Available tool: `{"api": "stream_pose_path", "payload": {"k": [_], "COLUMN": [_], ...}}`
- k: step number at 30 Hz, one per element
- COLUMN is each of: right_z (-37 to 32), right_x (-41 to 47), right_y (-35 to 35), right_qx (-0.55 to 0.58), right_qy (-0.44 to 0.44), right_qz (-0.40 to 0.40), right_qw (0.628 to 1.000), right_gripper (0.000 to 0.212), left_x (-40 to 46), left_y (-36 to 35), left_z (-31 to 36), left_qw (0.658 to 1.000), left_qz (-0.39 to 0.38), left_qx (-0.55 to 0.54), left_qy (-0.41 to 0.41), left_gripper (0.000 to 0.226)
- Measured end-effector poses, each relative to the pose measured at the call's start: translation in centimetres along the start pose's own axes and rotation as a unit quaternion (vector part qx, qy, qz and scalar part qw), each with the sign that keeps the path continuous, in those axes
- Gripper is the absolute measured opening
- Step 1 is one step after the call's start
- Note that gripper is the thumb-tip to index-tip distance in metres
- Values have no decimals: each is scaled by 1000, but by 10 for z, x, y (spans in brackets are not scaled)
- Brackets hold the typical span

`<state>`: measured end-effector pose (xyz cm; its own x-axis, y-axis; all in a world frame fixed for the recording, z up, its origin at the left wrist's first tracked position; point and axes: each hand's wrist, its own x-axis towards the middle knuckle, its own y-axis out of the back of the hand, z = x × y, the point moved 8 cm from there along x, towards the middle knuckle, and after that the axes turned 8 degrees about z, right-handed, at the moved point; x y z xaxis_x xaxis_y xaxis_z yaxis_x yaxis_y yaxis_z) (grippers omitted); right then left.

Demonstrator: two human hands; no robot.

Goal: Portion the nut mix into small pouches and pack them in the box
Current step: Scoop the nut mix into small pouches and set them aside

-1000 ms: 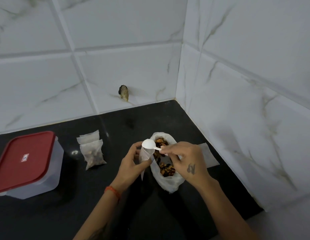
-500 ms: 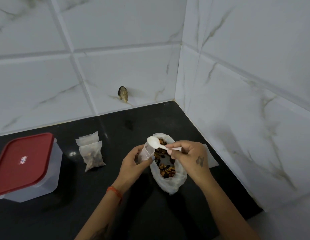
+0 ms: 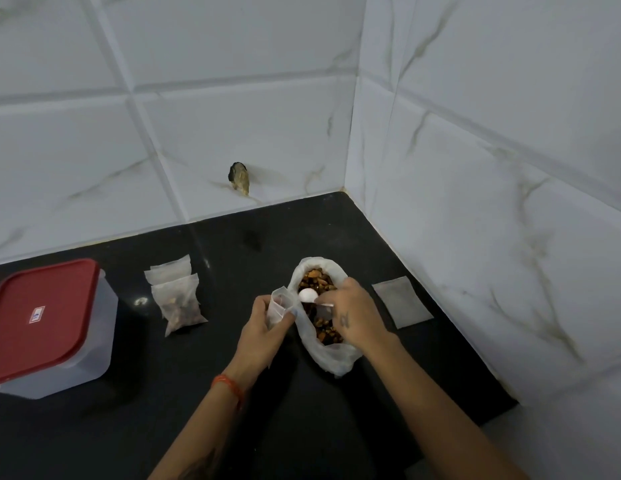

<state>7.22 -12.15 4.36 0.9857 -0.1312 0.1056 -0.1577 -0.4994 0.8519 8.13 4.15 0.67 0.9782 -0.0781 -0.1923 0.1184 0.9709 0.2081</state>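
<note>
A white plastic bag (image 3: 331, 358) of brown nut mix (image 3: 317, 278) lies open on the black counter. My left hand (image 3: 264, 327) holds a small clear pouch (image 3: 279, 303) upright with its mouth open, just left of the bag. My right hand (image 3: 350, 313) pinches the handle of a white plastic spoon (image 3: 307, 294), whose bowl sits over the nuts beside the pouch mouth. Two filled pouches (image 3: 177, 299) lie to the left. The plastic box with a red lid (image 3: 42, 317) stands shut at the far left.
An empty flat pouch (image 3: 402, 301) lies right of the bag, near the right tiled wall (image 3: 492, 202). A tiled back wall closes the corner, with a small dark hole (image 3: 239, 177) in it. Black counter (image 3: 146, 410) stretches in front.
The spoon has moved from the pouch mouth to the right and down over the nut bag. My right hand shifted off the empty flat pouch. My left hand still holds the pouch.
</note>
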Motion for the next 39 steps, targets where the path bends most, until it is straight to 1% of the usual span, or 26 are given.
{"api": "stream_pose_path", "payload": {"k": [2, 3, 5, 7, 9, 11, 13, 15, 16, 18, 21, 23, 28, 31, 33, 35, 37, 39], "right_z": [-6, -2, 9, 17, 20, 17, 12, 8, 8, 6, 1, 3, 15, 22, 25, 27, 27, 26], "right_x": [-4, -6, -9, -10, -10, -13, -20, -28, -30, -32, -31, -31, -31, -27, -23, -21, -21, -23], "right_y": [-7, -6, 5, 21, 41, 58, 60, 49, 43, 36, 33, 34, 34, 36, 31, 19, 9, 0], "right_qx": [-34, -43, -48, -24, 4, 32, 46, 34, 23, -5, -51, -57, 19, 48, 38, 4, -24, -24], "right_qy": [58, 64, 45, 27, 24, 18, 8, 4, 0, 4, 29, 30, 10, 0, 0, -2, -3, -7], "right_qz": [-59, -74, -77, -43, 9, 25, -25, -93, -111, -117, -91, -60, -26, 31, 59, 65, 58, 26], "right_qw": [996, 994, 995, 998, 1000, 999, 999, 995, 994, 993, 994, 996, 999, 998, 998, 998, 998, 999], "right_gripper": [30, 31, 31, 29, 28, 25, 22, 20, 20, 22, 25, 25, 25, 23, 23, 23, 23, 24], "left_x": [0, 0, 0, -1, -2, -3, -4, -4, -4, -4, -5, -5, -8, -8, -8, -9, -9, -7], "left_y": [-4, -5, -4, -4, -6, -9, -12, -15, -16, -17, -18, -17, -19, -21, -20, -18, -17, -18], "left_z": [-4, -5, -9, -11, -12, -11, -10, -8, -9, -11, -14, -15, -18, -17, -18, -19, -24, -26], "left_qw": [1000, 1000, 1000, 999, 999, 999, 999, 999, 999, 999, 999, 999, 995, 986, 984, 983, 983, 984], "left_qz": [-12, -14, -12, -8, -7, -8, -11, -12, -13, -11, -12, -13, -52, -102, -130, -142, -145, -141], "left_qx": [0, 2, 6, 4, 6, 19, 26, 25, 27, 29, 13, 6, -50, -90, -77, -50, -23, -13], "left_qy": [11, 17, 28, 34, 37, 37, 38, 38, 38, 38, 49, 50, 75, 94, 96, 103, 110, 112], "left_gripper": [18, 17, 18, 20, 25, 31, 37, 37, 35, 32, 31, 32, 41, 46, 54, 60, 51, 43]}}
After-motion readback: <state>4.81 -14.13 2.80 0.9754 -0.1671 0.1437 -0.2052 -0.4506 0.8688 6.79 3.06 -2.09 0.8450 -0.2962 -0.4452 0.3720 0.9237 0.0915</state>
